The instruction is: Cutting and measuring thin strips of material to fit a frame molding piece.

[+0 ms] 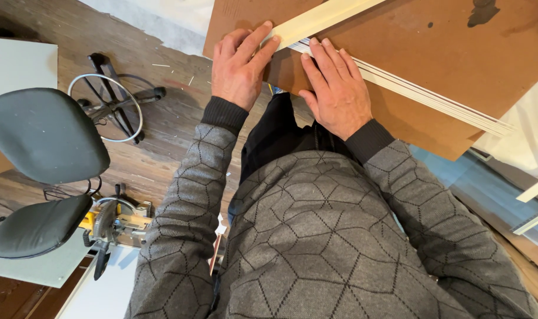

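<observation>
Brown counter board (pixel 458 53) carries stacked pale strips (pixel 422 94); left hand (pixel 239 68) and right hand (pixel 337 94) press flat, fingers spread, gripping nothing. Keep ends flush, pressure even.

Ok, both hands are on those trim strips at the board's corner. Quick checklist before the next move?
1. Left hand flat on the pale strip: ok.
2. Right hand pressing the stacked white strips: ok.
3. Strip ends flush under the fingers: cannot tell.
4. Strips lying fully on the brown board: ok.
5. Miter saw on the floor, apart from both hands: ok.
6. Office chair crowding the left elbow: ok, stands apart.
</observation>
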